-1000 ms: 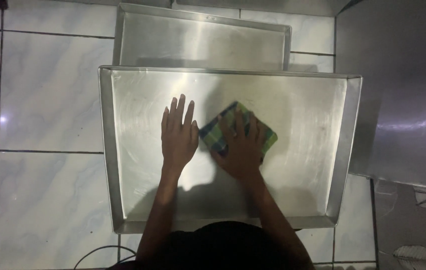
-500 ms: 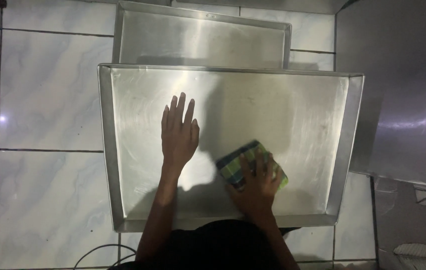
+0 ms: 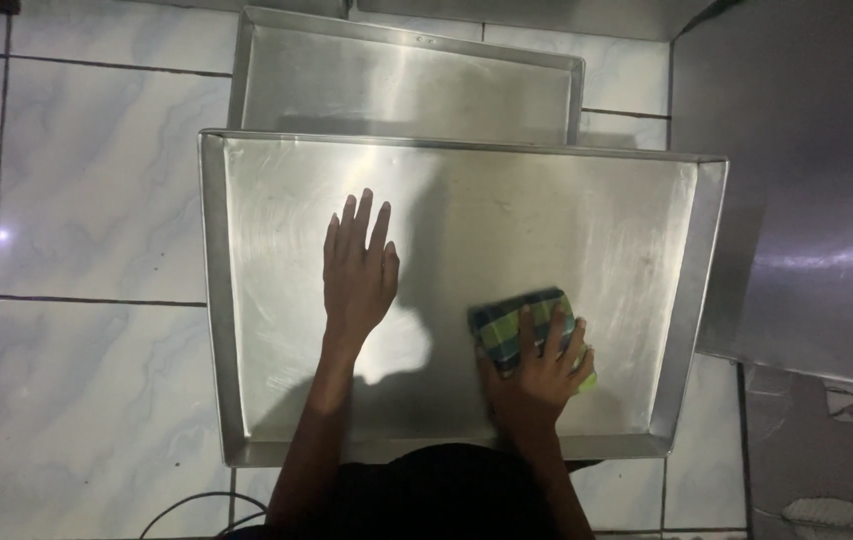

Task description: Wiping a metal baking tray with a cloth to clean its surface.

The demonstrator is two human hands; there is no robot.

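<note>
Your left hand (image 3: 358,270) lies flat, fingers spread wide, on the bare floor of the large metal tray (image 3: 215,300), left of its centre. Your right hand (image 3: 537,368) presses the green checked cloth (image 3: 507,322) near the tray's front right corner, fingers curled over it. The cloth looks soft and light, so hold it bunched under the palm; the tray likely handles stiff and slick, so grip its rim.
</note>
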